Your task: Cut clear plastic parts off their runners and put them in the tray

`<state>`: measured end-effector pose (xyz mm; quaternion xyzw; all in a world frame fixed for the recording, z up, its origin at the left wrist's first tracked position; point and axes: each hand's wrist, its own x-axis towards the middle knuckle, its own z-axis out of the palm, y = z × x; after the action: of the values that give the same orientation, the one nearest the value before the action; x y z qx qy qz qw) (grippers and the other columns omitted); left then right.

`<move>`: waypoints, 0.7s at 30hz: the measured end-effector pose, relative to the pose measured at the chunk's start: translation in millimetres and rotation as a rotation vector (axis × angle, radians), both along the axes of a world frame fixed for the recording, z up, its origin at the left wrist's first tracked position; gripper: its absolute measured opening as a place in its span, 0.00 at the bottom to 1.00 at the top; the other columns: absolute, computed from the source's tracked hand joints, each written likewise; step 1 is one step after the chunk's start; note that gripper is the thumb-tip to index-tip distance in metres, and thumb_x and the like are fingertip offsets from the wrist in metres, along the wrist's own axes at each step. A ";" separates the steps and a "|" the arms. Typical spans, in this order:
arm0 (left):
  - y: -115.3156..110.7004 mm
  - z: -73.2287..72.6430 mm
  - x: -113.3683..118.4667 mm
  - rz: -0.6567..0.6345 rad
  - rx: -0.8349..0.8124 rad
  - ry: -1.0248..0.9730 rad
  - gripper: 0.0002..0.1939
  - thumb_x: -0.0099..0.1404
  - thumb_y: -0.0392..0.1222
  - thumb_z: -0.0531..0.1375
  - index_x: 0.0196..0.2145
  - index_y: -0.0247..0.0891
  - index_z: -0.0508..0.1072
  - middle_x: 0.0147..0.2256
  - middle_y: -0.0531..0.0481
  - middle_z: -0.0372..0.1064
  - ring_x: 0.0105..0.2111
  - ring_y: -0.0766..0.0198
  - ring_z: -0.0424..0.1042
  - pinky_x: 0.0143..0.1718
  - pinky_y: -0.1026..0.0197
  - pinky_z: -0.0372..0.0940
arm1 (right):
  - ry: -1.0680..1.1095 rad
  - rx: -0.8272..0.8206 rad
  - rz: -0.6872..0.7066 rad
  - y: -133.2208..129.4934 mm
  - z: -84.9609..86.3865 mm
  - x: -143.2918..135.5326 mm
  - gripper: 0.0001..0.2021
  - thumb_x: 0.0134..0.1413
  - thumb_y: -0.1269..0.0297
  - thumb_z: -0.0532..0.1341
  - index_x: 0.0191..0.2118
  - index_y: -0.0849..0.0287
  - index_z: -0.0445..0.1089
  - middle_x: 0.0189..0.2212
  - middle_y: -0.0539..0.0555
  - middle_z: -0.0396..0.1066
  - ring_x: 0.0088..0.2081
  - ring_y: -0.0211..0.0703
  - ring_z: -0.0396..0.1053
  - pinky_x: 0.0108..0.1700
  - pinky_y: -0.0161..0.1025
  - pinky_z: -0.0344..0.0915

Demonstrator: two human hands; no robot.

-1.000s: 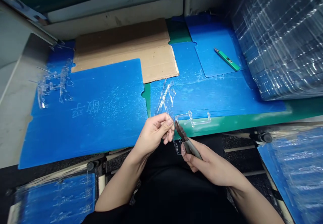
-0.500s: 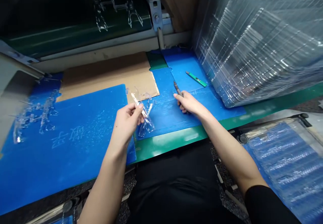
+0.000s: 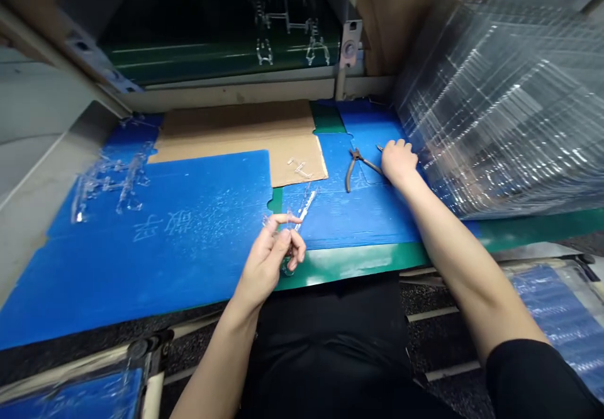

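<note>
Pliers [image 3: 356, 155]: matt metal head
Part [image 3: 306, 210]: clear, glossy plastic
Cardboard [image 3: 231, 126]: matt paper
Sheet [image 3: 207, 262]: scuffed plastic
Trays [image 3: 500, 117]: shiny plastic
Surface [image 3: 358, 262]: glossy, smooth

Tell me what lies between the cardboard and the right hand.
In the head view, pliers with spread handles lie there, on the blue sheeting.

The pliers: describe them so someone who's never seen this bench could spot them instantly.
Find the tall stack of clear plastic on the right, then the right hand beside it. Just left of that hand, on blue sheeting, lie the pliers, handles spread in a V. Their dark head and grayish handles set them apart from the clear plastic pieces nearby.
</note>
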<state>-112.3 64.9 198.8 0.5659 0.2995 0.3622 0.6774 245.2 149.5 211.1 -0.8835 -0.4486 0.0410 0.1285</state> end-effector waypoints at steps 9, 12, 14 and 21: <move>-18.0 6.3 -33.3 0.082 0.671 0.360 0.08 0.81 0.38 0.56 0.52 0.41 0.75 0.46 0.44 0.79 0.45 0.60 0.79 0.47 0.58 0.69 | 0.302 0.063 0.401 -124.1 19.2 -85.2 0.14 0.79 0.61 0.52 0.61 0.58 0.66 0.41 0.58 0.78 0.40 0.49 0.77 0.46 0.43 0.71; -17.5 6.2 -36.7 0.114 0.895 0.429 0.09 0.80 0.35 0.57 0.52 0.41 0.75 0.41 0.45 0.80 0.39 0.60 0.77 0.43 0.57 0.67 | 0.489 0.213 0.632 -177.9 26.9 -132.5 0.15 0.82 0.58 0.50 0.62 0.53 0.69 0.50 0.59 0.78 0.49 0.50 0.77 0.51 0.46 0.71; -17.6 3.7 -37.2 0.099 1.005 0.461 0.07 0.79 0.36 0.59 0.51 0.41 0.76 0.37 0.46 0.80 0.35 0.59 0.76 0.40 0.57 0.64 | 0.488 0.259 0.742 -198.2 32.4 -151.6 0.14 0.82 0.61 0.50 0.60 0.54 0.70 0.48 0.59 0.78 0.48 0.49 0.76 0.49 0.44 0.71; -20.1 0.6 -36.7 0.103 1.197 0.520 0.06 0.79 0.42 0.61 0.50 0.40 0.76 0.35 0.46 0.80 0.32 0.59 0.73 0.36 0.55 0.58 | 0.183 0.175 0.819 -211.6 41.4 -159.4 0.17 0.83 0.59 0.49 0.52 0.56 0.75 0.34 0.54 0.72 0.29 0.41 0.67 0.31 0.39 0.61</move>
<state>-149.0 44.8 199.5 0.8993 0.2267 0.3497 0.1327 85.8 -62.1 252.5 -0.6111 -0.7507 0.1288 0.2155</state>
